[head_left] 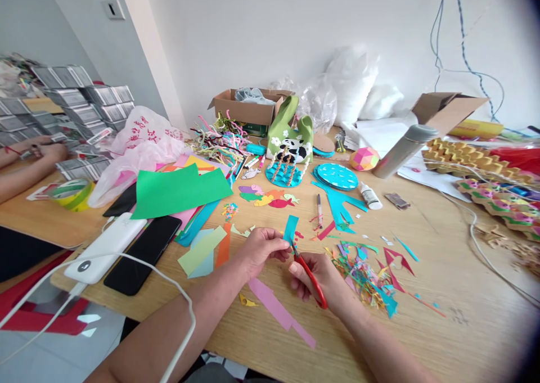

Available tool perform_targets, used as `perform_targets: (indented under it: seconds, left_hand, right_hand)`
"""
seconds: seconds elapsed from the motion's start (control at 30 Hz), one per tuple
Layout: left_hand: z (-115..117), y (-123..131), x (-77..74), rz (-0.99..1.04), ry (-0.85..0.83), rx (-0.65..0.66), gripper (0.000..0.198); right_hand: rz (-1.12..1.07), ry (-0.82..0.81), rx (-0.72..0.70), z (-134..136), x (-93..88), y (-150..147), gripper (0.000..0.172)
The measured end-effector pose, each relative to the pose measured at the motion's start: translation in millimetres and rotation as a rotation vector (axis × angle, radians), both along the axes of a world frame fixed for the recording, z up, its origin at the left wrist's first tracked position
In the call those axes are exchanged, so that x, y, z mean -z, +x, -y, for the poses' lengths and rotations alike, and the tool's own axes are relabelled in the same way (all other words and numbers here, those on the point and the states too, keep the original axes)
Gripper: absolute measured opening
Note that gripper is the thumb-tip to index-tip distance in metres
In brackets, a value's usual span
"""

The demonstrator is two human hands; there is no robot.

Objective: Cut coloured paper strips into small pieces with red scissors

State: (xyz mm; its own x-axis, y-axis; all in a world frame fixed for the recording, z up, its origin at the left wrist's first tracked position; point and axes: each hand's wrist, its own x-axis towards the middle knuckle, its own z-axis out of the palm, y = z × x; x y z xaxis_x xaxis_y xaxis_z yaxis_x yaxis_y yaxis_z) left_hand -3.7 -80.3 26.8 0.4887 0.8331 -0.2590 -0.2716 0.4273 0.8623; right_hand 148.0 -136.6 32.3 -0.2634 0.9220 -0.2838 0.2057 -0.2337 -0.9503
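Note:
Between finger and thumb, my left hand (261, 251) pinches a small blue strip of paper (291, 225) that stands upright over the table. My right hand (316, 276) is wrapped round red-handled scissors (310, 276), whose blades meet the lower edge of that strip. Beneath my hands lies a pink paper strip (278, 309). Left of them are a pale green strip (202, 251) and an orange strip (224, 245). Colourful paper scraps (363, 273) lie in a heap to the right. Paper fish cutouts (274, 198) rest beyond my hands.
Green paper sheets (181, 192), a black phone (142, 255) and a white power bank (105, 248) with a cable sit left. Behind are a panda bag (291, 130), blue discs (337, 176), a glue bottle (371, 196) and a grey flask (405, 151). Another person's hands (46, 149) show far left.

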Motion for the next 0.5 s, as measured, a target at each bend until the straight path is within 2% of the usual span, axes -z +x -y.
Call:
perform_targets:
  seconds: [0.5]
  left_hand:
    - [-1.2,-0.1,-0.3,-0.026,0.005,-0.048,0.019]
  right_hand:
    - [0.008,-0.005,-0.016,-0.1,0.2,-0.3,0.044]
